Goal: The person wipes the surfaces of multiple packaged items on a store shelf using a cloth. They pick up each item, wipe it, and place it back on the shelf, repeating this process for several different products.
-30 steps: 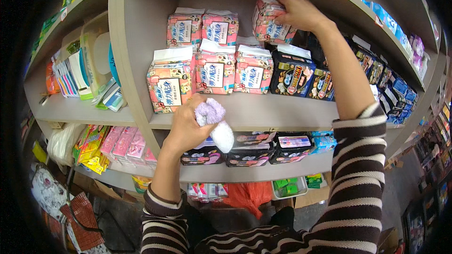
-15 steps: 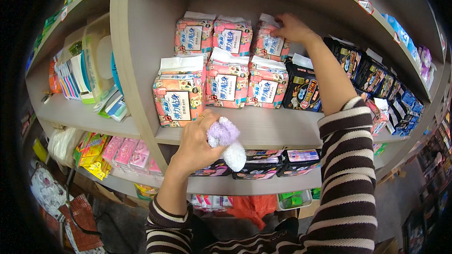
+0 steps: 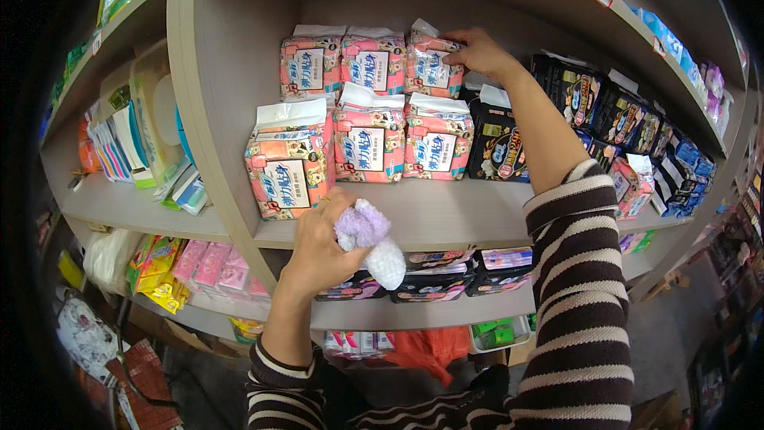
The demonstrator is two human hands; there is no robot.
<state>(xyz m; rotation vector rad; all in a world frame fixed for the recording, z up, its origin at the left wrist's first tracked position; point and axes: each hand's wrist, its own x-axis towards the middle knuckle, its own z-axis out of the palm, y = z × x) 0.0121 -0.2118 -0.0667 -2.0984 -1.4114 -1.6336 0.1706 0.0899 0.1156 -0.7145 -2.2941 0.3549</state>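
My left hand [image 3: 318,243], at the front edge of the shelf, is closed around a fluffy purple-and-white cloth [image 3: 362,225]. One rounded white end hangs out past the thumb. Farther in, my right hand [image 3: 484,54] grips the upper right side of a pink plastic-wrapped package [image 3: 432,68], its fingers at the top edge and thumb on the front. This package stands at the right end of the back row, close beside another pink package [image 3: 372,62]. Ahead of that row stand more pink packages, the nearest being the left one [image 3: 288,163].
Black packages [image 3: 497,143] stand right of the pink ones, under my right forearm. A vertical divider [image 3: 208,111] bounds the shelf on the left, with plastic containers [image 3: 151,103] beyond it. The lower shelf holds pink packs [image 3: 213,263] and black packs [image 3: 430,283].
My right hand has shifted left, and the package in its grip now stands straighter and nearer its neighbour. My left hand keeps the fluffy cloth. The whole view has shifted slightly.
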